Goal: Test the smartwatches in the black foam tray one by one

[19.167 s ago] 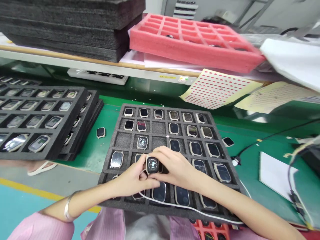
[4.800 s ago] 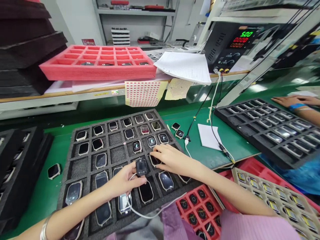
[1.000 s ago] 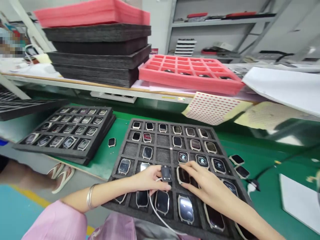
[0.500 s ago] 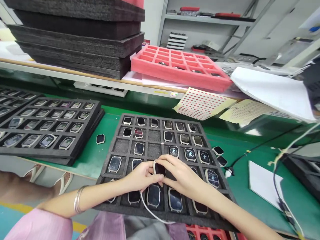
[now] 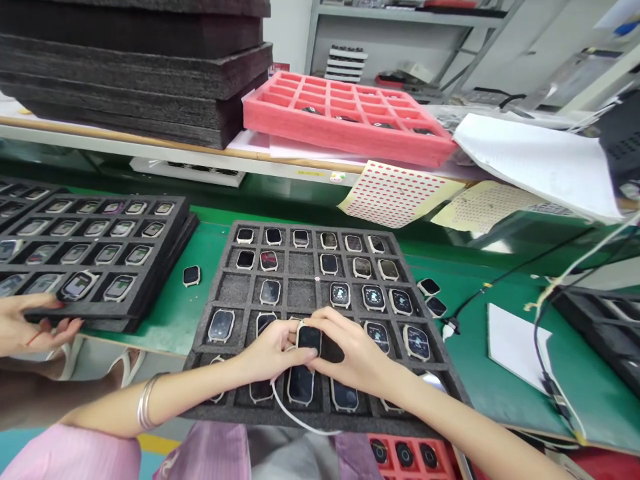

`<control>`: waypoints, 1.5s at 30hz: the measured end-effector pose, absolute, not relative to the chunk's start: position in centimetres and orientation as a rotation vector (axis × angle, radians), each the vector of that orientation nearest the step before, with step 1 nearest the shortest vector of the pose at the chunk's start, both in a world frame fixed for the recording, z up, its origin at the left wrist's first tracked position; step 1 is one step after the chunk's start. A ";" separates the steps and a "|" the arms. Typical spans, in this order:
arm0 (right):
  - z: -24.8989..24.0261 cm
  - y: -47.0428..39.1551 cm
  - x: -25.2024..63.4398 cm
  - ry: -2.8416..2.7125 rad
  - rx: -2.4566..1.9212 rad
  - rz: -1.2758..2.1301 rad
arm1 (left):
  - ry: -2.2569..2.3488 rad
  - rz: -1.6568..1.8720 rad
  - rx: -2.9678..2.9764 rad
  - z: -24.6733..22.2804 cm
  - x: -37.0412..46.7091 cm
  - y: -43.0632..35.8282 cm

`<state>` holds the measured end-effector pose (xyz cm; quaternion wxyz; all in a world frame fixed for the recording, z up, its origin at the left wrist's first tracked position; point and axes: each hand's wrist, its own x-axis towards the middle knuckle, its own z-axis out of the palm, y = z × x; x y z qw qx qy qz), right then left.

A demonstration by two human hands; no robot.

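Note:
A dark-screened smartwatch body (image 5: 309,338) is gripped from both sides over a black foam tray (image 5: 227,288) full of similar watch bodies. My left hand (image 5: 267,351) pinches its left edge and lower side, where a white cable (image 5: 295,417) trails down toward my lap. My right hand (image 5: 353,348) closes on its right edge. Several watches (image 5: 373,297) in the tray's right half have lit screens.
A second black tray (image 5: 150,293) of watches lies to the left, with another person's hand (image 5: 27,327) at its near edge. Loose watches (image 5: 191,275) lie on the green mat. On the shelf behind stand a pink foam tray (image 5: 345,130), stacked black foam (image 5: 130,63) and papers (image 5: 530,163).
My right hand has come off the tray slot and closed on the watch that my left hand holds. Another person's hand has come into view at the left tray.

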<state>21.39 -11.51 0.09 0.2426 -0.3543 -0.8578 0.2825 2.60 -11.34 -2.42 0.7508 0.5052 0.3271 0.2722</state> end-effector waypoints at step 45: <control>-0.1 -12.5 21.5 -2.389 -0.961 0.611 | 0.680 0.576 1.166 -2.3 2.5 -11.7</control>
